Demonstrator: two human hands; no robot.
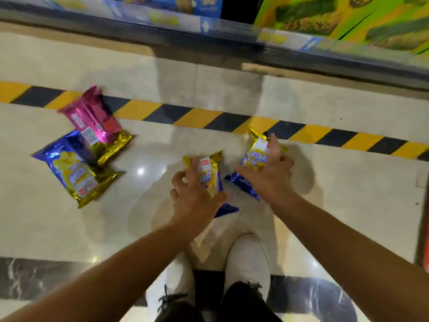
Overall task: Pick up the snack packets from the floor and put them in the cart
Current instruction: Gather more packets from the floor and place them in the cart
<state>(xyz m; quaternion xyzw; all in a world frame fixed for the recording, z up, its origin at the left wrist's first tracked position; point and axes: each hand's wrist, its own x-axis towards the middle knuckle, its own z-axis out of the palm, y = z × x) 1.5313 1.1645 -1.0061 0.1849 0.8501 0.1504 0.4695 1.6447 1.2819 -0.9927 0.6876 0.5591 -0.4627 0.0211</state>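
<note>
Two packets sit directly under the hands on the floor: left hand [195, 194] curls round the middle packet [209, 175], right hand [267, 173] spreads over the right packet [255, 156], grip unclear. Both run lengthwise toward the striped tape [202, 117]. No cart visible.

Three snack packets [76, 175] [210, 173] [255, 156] are blue and yellow with gold ends; one packet [92, 119] is magenta. Yellow-and-black diagonal stripes [209, 118] cross the cream floor [348, 182]. The shoes [248, 259] are white.
</note>
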